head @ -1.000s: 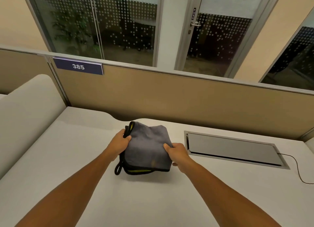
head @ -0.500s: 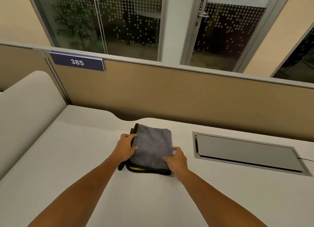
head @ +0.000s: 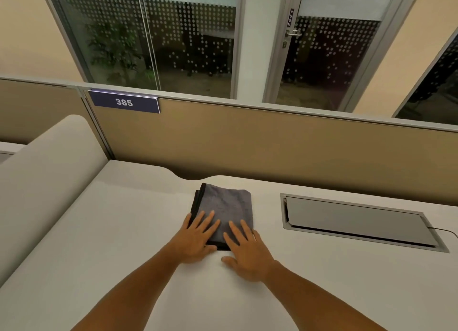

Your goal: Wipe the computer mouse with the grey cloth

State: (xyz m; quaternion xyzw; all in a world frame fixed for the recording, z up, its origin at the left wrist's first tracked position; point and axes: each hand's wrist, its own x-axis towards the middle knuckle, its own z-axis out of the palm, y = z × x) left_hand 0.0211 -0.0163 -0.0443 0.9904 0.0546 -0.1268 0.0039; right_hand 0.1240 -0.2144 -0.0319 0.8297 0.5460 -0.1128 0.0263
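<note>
A folded grey cloth (head: pixel 226 206) with black edging lies flat on the white desk (head: pixel 104 244), near its far middle. My left hand (head: pixel 197 236) rests flat on the cloth's near left corner, fingers spread. My right hand (head: pixel 245 250) lies flat on the near right corner, fingers apart, palm partly on the desk. Neither hand grips the cloth. No computer mouse is in view.
A grey cable hatch (head: pixel 357 221) is set into the desk at the right, with a thin black cable (head: pixel 446 231) leaving its right end. A tan partition (head: pixel 272 142) with a "385" plate (head: pixel 124 102) closes the desk's far side. A low white divider (head: pixel 42 172) rises at left.
The cloth was held up by both hands, then laid down folded on the desk. Both hands have let go and now press flat on its near edge.
</note>
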